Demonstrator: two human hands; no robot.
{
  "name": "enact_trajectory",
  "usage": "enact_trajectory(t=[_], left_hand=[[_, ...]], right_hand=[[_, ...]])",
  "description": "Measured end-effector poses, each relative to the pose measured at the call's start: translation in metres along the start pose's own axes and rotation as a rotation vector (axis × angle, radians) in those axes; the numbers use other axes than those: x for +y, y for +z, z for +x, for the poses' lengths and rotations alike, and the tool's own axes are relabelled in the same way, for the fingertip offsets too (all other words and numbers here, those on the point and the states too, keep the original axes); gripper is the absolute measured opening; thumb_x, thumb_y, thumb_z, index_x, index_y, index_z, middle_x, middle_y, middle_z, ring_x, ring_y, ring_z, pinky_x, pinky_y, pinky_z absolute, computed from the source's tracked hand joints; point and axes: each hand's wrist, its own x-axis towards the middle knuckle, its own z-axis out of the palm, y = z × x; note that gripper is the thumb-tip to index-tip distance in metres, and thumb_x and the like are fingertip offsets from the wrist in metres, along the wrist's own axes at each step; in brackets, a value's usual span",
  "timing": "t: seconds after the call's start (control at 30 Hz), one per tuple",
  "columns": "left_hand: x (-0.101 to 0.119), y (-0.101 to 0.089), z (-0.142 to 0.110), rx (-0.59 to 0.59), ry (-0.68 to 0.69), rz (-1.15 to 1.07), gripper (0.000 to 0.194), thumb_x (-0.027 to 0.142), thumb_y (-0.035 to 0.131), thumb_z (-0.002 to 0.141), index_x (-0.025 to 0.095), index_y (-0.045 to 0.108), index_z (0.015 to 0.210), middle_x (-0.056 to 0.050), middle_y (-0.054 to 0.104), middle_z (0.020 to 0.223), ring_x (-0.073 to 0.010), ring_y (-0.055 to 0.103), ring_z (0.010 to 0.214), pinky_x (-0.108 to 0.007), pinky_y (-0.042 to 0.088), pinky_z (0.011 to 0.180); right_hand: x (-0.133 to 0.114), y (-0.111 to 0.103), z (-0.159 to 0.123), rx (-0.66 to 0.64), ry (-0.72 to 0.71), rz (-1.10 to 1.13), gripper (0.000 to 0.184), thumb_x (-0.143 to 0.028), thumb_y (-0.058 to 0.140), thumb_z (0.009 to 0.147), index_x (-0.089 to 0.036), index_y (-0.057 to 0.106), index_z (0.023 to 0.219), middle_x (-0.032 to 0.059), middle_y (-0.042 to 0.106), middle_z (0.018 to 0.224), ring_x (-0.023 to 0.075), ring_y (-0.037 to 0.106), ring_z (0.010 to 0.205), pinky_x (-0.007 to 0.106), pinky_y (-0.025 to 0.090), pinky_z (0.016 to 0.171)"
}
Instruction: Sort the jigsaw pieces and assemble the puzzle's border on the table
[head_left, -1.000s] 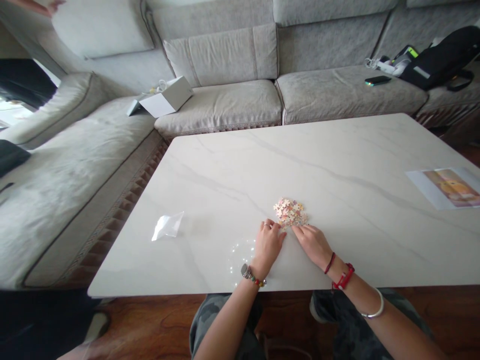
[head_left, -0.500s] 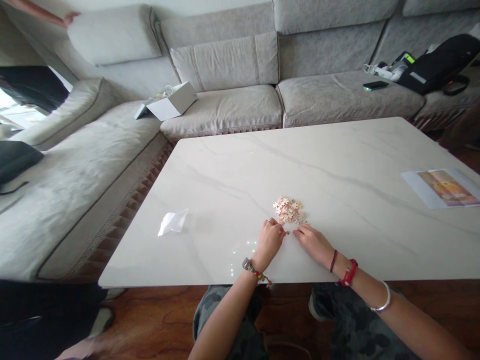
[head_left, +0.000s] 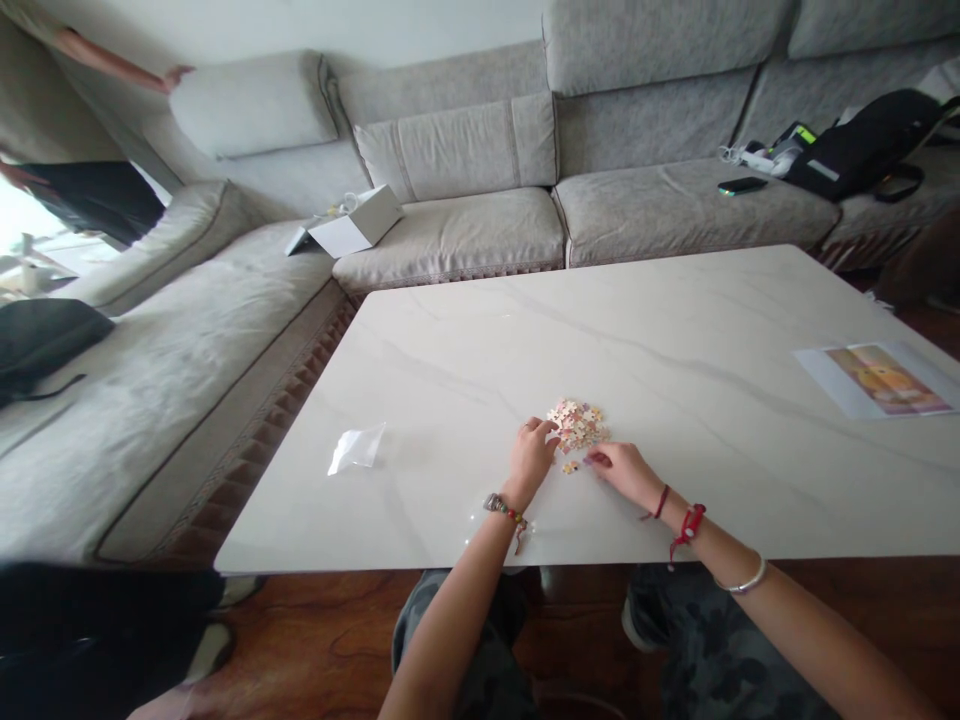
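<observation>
A small heap of pink and cream jigsaw pieces (head_left: 579,421) lies on the white marble table (head_left: 675,330) just ahead of me. My left hand (head_left: 531,453) rests at the heap's left edge, fingers curled and tips touching the pieces. My right hand (head_left: 624,469) lies just below the heap, fingers drawn together over a piece on the table. One loose piece (head_left: 570,467) sits between the two hands.
An empty clear plastic bag (head_left: 357,449) lies to the left on the table. A printed picture sheet (head_left: 877,380) is at the right edge. A grey sofa (head_left: 450,210) carries a white box (head_left: 352,224), a phone (head_left: 740,185) and a black bag (head_left: 862,145). Another person (head_left: 82,180) stands far left.
Both hands have shifted slightly at the heap; a piece now lies apart between them. The camera has tilted down a little. The other person's arm has come further into view.
</observation>
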Motion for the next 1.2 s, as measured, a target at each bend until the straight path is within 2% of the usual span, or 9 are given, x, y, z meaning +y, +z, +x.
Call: enact_trajectory(t=[0.13, 0.27, 0.47, 0.53, 0.7, 0.83, 0.9, 1.0, 1.2], left_hand=[[0.004, 0.009, 0.011, -0.097, 0.135, 0.073, 0.015, 0.02, 0.055, 0.077, 0.021, 0.06, 0.09, -0.005, 0.055, 0.095, -0.0176, 0.051, 0.09, -0.028, 0.044, 0.074], [0.005, 0.014, 0.013, -0.127, 0.192, 0.095, 0.012, 0.017, 0.053, 0.077, 0.02, 0.061, 0.086, -0.005, 0.056, 0.092, -0.0174, 0.051, 0.091, -0.028, 0.044, 0.075], [-0.007, 0.007, 0.015, -0.079, 0.188, 0.088, 0.023, 0.017, 0.054, 0.077, 0.022, 0.057, 0.099, -0.004, 0.055, 0.099, -0.0158, 0.05, 0.092, -0.028, 0.043, 0.08], [-0.012, 0.006, 0.016, -0.076, 0.201, 0.108, 0.026, 0.015, 0.054, 0.077, 0.024, 0.056, 0.101, -0.003, 0.054, 0.102, -0.0157, 0.05, 0.093, -0.029, 0.043, 0.081], [-0.02, 0.007, 0.015, -0.092, 0.199, 0.138, 0.02, 0.011, 0.047, 0.079, 0.022, 0.059, 0.091, -0.004, 0.056, 0.098, -0.0159, 0.05, 0.093, -0.029, 0.044, 0.078], [-0.023, 0.006, 0.013, -0.053, 0.171, 0.123, 0.024, 0.011, 0.047, 0.078, 0.022, 0.056, 0.099, -0.004, 0.054, 0.102, -0.0158, 0.05, 0.094, -0.029, 0.044, 0.081], [-0.025, 0.006, 0.014, -0.042, 0.164, 0.127, 0.024, 0.014, 0.048, 0.079, 0.023, 0.055, 0.101, -0.004, 0.054, 0.103, -0.0164, 0.05, 0.094, -0.029, 0.044, 0.08], [-0.026, 0.006, 0.017, -0.064, 0.203, 0.153, 0.021, 0.021, 0.049, 0.081, 0.025, 0.058, 0.099, -0.004, 0.054, 0.101, -0.0174, 0.049, 0.093, -0.03, 0.044, 0.079], [-0.022, 0.009, 0.022, -0.07, 0.233, 0.182, 0.017, 0.025, 0.048, 0.082, 0.024, 0.059, 0.095, -0.005, 0.053, 0.099, -0.0172, 0.047, 0.09, -0.03, 0.044, 0.077]], right_hand=[[-0.002, 0.007, 0.0, 0.124, 0.064, -0.102, 0.015, -0.02, 0.049, 0.078, -0.016, 0.063, 0.076, 0.0065, 0.06, 0.079, 0.0154, 0.058, 0.071, 0.026, 0.045, 0.07], [-0.006, 0.004, 0.01, 0.209, 0.028, -0.184, 0.017, -0.018, 0.047, 0.08, -0.019, 0.06, 0.091, 0.0055, 0.057, 0.09, 0.0145, 0.057, 0.078, 0.025, 0.044, 0.073], [-0.004, -0.005, 0.03, 0.032, -0.117, -0.334, 0.016, -0.013, 0.046, 0.078, -0.018, 0.06, 0.084, 0.0059, 0.059, 0.09, 0.0149, 0.058, 0.075, 0.024, 0.044, 0.067], [-0.002, -0.004, 0.03, 0.047, -0.136, -0.333, 0.017, -0.012, 0.045, 0.078, -0.018, 0.06, 0.084, 0.0063, 0.06, 0.09, 0.0159, 0.058, 0.077, 0.025, 0.044, 0.068], [0.01, -0.006, 0.023, 0.184, -0.005, 0.04, 0.017, -0.02, 0.046, 0.08, -0.017, 0.062, 0.086, 0.0057, 0.065, 0.083, 0.015, 0.06, 0.075, 0.027, 0.046, 0.07], [0.016, -0.012, 0.02, -0.062, 0.071, 0.346, 0.017, -0.027, 0.055, 0.072, -0.018, 0.062, 0.085, 0.0008, 0.066, 0.069, 0.0132, 0.061, 0.063, 0.024, 0.047, 0.061], [0.014, -0.013, 0.019, -0.085, 0.077, 0.297, 0.013, -0.027, 0.056, 0.071, -0.018, 0.063, 0.076, 0.0002, 0.066, 0.067, 0.013, 0.06, 0.062, 0.023, 0.045, 0.06], [0.006, -0.011, 0.02, 0.008, 0.117, 0.101, 0.007, -0.021, 0.055, 0.069, -0.018, 0.061, 0.068, 0.0004, 0.063, 0.062, 0.0129, 0.058, 0.059, 0.022, 0.041, 0.057], [0.007, -0.016, 0.028, 0.132, 0.096, -0.005, 0.015, -0.017, 0.051, 0.072, -0.019, 0.058, 0.086, -0.0018, 0.058, 0.062, 0.0117, 0.053, 0.056, 0.022, 0.039, 0.058]])
